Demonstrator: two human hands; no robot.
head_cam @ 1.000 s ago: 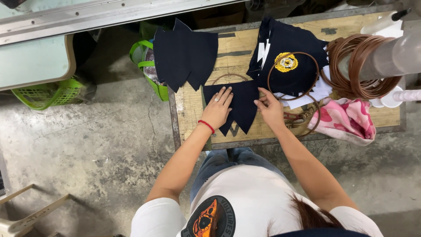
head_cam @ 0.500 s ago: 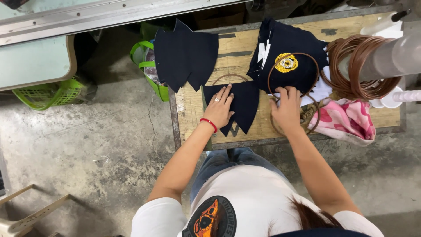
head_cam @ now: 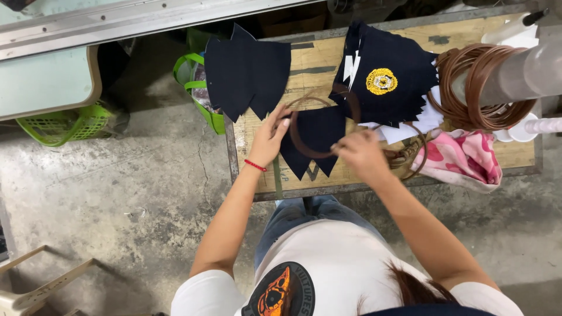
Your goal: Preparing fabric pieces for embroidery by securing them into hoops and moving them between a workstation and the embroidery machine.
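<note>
Two hands (head_cam: 316,143), one brown ring (head_cam: 304,137)

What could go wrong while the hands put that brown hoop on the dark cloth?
The brown hoop is held only at its sides by the left hand and right hand, so it might slip off line with the navy fabric piece under it. The navy stack overhangs the wooden table edge above a green bag; a bump could perhaps send pieces sliding off.
</note>
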